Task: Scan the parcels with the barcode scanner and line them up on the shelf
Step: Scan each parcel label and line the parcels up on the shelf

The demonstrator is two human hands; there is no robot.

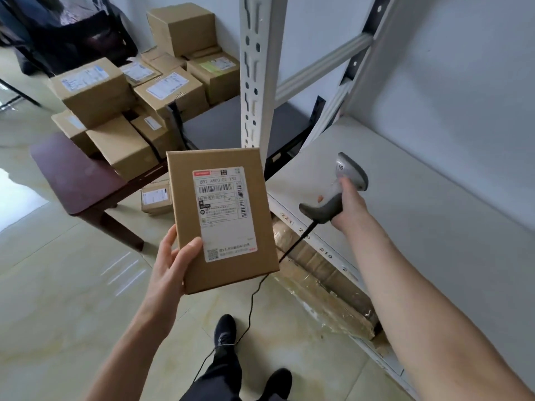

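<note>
My left hand [170, 264] grips a flat brown parcel [260, 247] by its lower left corner, holding it up in front of me with its white shipping label and barcode facing the camera. My right hand [348, 205] holds the grey barcode scanner [343, 180] by its handle, just right of the parcel and over the front part of the white shelf [405, 198]. The scanner's head lies over the shelf board, turned away from the label. Its black cable [252, 308] hangs down to the floor.
Several brown parcels [95, 91] are piled on a dark wooden bench [72, 175] and a low shelf at the back left. A white slotted upright [257, 73] stands behind the held parcel. Wrapped boxes [321, 293] lie under the shelf. My feet stand on a glossy tile floor.
</note>
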